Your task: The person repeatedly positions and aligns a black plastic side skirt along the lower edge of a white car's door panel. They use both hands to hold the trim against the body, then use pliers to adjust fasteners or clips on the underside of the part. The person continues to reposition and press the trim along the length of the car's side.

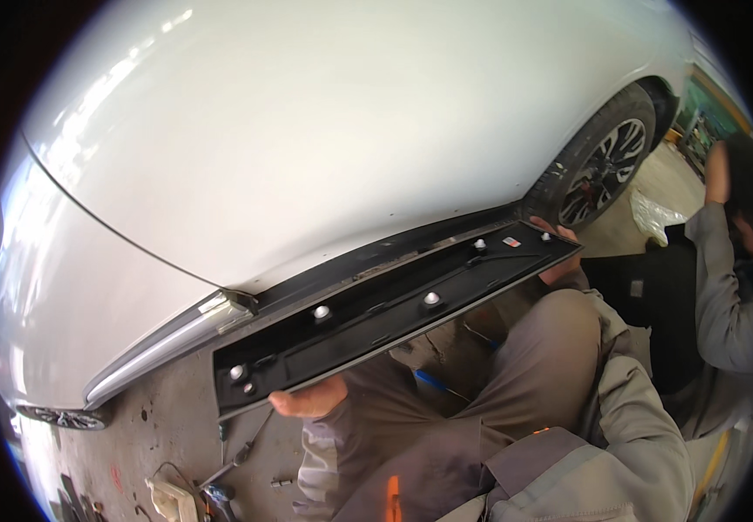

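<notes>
A long black car trim panel (368,326) lies across my lap area, its inner side facing up, with several white clips (431,299) along it. My left hand (311,398) is closed on its near left edge, the thumb showing and the other fingers hidden beneath. At the far right end my right hand (559,248) grips the panel, its fingers partly behind the edge. Just beyond the panel is the lower side of a white car (376,130), with a dark sill strip (350,261) along its bottom.
The car's wheel (607,165) stands at the right, another wheel (63,418) at far left. A person in grey sleeves (729,296) sits close on my right. Tools, including a ratchet-like handle (237,457), and a pale container (170,500) lie on the floor at lower left.
</notes>
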### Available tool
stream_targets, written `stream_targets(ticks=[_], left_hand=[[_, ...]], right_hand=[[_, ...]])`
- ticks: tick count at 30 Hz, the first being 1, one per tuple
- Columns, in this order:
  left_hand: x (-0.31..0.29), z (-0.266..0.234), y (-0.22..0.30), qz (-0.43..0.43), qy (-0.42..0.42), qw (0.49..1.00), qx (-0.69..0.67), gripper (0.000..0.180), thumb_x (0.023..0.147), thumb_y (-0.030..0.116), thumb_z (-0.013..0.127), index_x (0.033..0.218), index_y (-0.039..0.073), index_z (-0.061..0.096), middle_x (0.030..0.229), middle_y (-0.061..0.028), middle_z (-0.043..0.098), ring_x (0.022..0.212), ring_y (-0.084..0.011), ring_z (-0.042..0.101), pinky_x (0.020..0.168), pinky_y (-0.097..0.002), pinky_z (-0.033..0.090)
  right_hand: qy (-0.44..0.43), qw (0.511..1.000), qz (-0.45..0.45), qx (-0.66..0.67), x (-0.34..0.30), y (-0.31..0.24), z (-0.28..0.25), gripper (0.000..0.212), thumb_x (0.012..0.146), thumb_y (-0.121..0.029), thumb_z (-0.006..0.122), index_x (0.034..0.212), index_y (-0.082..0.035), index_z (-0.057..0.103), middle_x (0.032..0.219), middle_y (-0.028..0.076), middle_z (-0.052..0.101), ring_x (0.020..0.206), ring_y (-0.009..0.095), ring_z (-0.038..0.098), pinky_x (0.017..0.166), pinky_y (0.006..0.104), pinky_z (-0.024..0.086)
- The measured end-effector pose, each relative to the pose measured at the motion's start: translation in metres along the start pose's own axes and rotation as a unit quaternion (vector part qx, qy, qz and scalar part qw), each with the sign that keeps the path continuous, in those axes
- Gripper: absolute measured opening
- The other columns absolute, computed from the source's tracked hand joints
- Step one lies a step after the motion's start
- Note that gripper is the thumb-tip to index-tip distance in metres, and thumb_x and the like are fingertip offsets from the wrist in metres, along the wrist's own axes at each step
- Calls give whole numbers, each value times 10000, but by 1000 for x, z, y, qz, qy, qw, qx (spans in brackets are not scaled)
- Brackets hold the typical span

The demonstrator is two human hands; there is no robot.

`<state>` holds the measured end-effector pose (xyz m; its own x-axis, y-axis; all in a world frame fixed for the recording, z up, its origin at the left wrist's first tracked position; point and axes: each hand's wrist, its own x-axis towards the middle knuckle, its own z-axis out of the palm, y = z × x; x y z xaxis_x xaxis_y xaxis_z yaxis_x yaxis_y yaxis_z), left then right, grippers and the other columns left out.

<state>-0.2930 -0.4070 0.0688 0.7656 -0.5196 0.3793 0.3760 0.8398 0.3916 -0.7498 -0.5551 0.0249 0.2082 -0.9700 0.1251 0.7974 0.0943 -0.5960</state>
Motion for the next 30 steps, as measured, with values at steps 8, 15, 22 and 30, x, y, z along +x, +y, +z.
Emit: stream_targets(ticks=[8, 15, 22, 30], left_hand=[[42, 15, 47, 263, 36, 950, 161, 743, 896, 641, 521, 1340, 51, 599, 1286, -186, 637, 1090, -347, 670, 891, -522, 585], [53, 15, 49, 347, -39, 922, 164, 721, 919, 536, 435, 1329, -32, 603, 1210, -323, 642, 1020, -405, 706, 782, -522, 640], [52, 25, 71, 177, -177, 968, 4, 701, 923, 514, 454, 1319, -41, 616, 1171, -312, 666, 976, -394, 717, 793, -533, 628], [76, 3, 93, 227, -189, 955, -17, 628, 931, 465, 478, 1271, -37, 643, 1134, -288, 689, 940, -357, 727, 783, -507, 625]], right_hand=[[86, 976, 167, -109, -4, -6, 10, 696, 1006, -566, 432, 1425, -13, 484, 1314, 232, 616, 1045, 301, 655, 957, 437, 518], [209, 942, 200, -172, -18, -4, 2, 746, 990, -618, 450, 1444, -26, 438, 1280, 231, 626, 830, 259, 642, 805, 422, 552], [317, 916, 113, -217, -51, -28, -15, 727, 974, -591, 522, 1428, -26, 465, 1320, 232, 587, 837, 223, 580, 822, 413, 538], [256, 933, 28, -253, -70, -64, 37, 645, 1006, -528, 511, 1334, 28, 523, 1201, 162, 656, 850, 191, 621, 812, 378, 543]])
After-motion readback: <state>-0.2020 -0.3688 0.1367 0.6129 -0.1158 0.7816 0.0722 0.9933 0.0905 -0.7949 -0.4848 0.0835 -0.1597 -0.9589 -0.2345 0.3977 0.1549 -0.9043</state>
